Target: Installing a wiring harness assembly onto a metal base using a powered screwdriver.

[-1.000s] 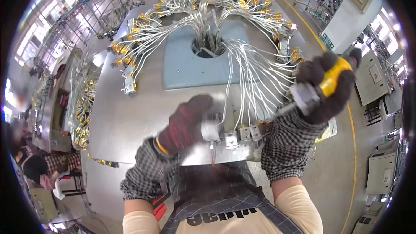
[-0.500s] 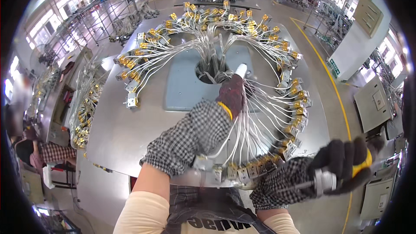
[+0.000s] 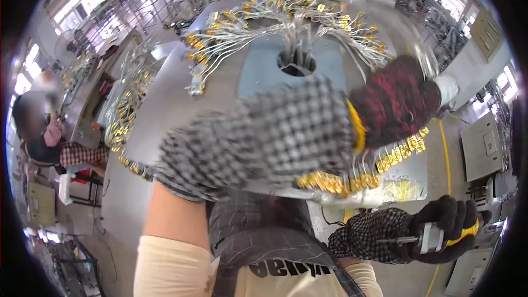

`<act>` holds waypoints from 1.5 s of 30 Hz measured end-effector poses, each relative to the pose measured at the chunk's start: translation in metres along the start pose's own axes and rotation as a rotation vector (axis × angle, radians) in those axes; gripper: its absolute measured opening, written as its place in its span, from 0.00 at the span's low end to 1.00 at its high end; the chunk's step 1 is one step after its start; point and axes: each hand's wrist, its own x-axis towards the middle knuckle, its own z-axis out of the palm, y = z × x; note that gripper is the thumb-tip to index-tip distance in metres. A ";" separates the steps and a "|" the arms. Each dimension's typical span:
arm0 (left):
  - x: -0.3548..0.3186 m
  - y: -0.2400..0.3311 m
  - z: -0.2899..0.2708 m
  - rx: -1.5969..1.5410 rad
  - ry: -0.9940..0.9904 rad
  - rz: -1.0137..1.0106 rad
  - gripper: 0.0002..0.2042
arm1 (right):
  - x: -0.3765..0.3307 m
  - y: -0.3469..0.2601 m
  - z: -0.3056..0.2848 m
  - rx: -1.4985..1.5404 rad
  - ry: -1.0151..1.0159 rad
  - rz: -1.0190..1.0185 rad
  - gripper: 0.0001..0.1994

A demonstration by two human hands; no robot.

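Observation:
My left hand, in a dark red glove with a white-wrapped thumb or fingertip, reaches across to the right side of the steel table. It is closed around a bundle of white wires, whose blurred strands swing out above it. Down at the right, my right hand in a black glove grips a hand tool with a silver block and a thin rod; its exact kind is not plain. Gold terminals stand in a row along the table's front right edge, partly behind my left sleeve.
More white wires fan out from a round hole in a blue-grey plate, ending at gold terminals around the far edge. Another wire bundle lies at the left. A person sits at the far left. A white pillar rises at the right.
My left hand has swept from beside the hole to the right, taking the wire bundle off the front right row, which now shows gold terminals. The right hand still grips its tool.

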 end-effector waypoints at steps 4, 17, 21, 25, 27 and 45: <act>-0.071 -0.011 -0.122 0.129 -0.025 -0.064 0.19 | 0.015 0.015 0.014 0.454 -0.080 0.435 0.13; -0.384 0.042 -0.300 -0.196 0.955 -0.733 0.23 | 0.038 0.070 0.032 0.432 -0.175 0.968 0.13; -0.453 -0.048 -0.332 0.005 1.051 -0.950 0.20 | 0.031 0.090 0.039 0.207 -0.251 0.865 0.11; -0.520 -0.167 -0.382 0.181 0.830 -1.199 0.21 | 0.020 0.108 0.033 -0.154 -0.316 0.792 0.19; -0.474 -0.190 -0.373 0.525 0.679 -1.412 0.22 | 0.021 0.111 0.029 -0.121 -0.313 0.834 0.18; 0.059 -0.281 -0.092 0.772 -0.170 -0.153 0.22 | -0.045 0.152 0.042 -0.247 0.086 0.921 0.32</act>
